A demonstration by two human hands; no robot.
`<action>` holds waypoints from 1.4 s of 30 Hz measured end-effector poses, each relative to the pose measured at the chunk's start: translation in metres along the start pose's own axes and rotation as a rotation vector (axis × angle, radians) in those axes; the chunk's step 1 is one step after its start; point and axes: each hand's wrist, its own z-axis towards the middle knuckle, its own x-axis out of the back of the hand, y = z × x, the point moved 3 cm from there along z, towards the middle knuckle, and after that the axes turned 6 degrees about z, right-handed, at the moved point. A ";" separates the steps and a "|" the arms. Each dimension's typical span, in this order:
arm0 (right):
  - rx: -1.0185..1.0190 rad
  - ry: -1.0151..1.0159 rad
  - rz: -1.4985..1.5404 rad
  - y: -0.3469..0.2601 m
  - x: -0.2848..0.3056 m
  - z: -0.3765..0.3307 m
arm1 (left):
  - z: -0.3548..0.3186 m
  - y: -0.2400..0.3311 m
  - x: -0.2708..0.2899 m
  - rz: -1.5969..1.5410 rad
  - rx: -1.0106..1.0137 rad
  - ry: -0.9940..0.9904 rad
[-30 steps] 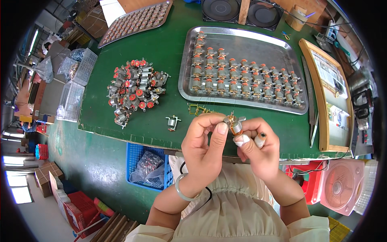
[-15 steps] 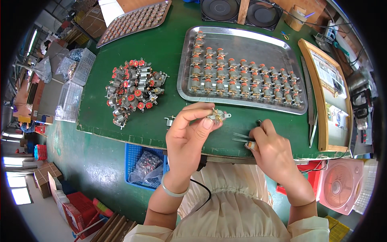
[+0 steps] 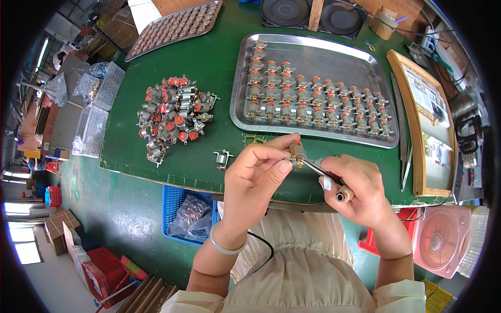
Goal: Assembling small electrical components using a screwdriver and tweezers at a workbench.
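My left hand (image 3: 255,175) pinches a small silver cylindrical component (image 3: 297,150) with an orange-red top between thumb and fingers, just in front of the metal tray. My right hand (image 3: 360,185) is closed around metal tweezers (image 3: 316,167), their tips at the lower end of that component. A thin tan tube-shaped piece (image 3: 344,194) with a dark open end also sits in the right hand; its kind I cannot tell. Left of my left hand, a similar silver component (image 3: 223,159) lies alone on the green table. A small brass-coloured piece (image 3: 254,139) lies behind the fingers.
The large metal tray (image 3: 313,133) holds rows of similar components. To the left is a loose pile of them (image 3: 175,112). A second filled tray (image 3: 175,28) lies far left. At the right are a wooden frame (image 3: 417,172) and a long metal strip (image 3: 401,122). Black fans (image 3: 284,11) stand behind.
My right hand has moved left and turned, bringing the tweezers to the component. My left hand has shifted right and turned the component upright. The lone component and brass-coloured piece now show more fully.
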 end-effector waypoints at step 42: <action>-0.207 -0.233 -0.240 0.007 -0.011 -0.006 | 0.007 -0.001 0.003 0.183 -0.282 -0.075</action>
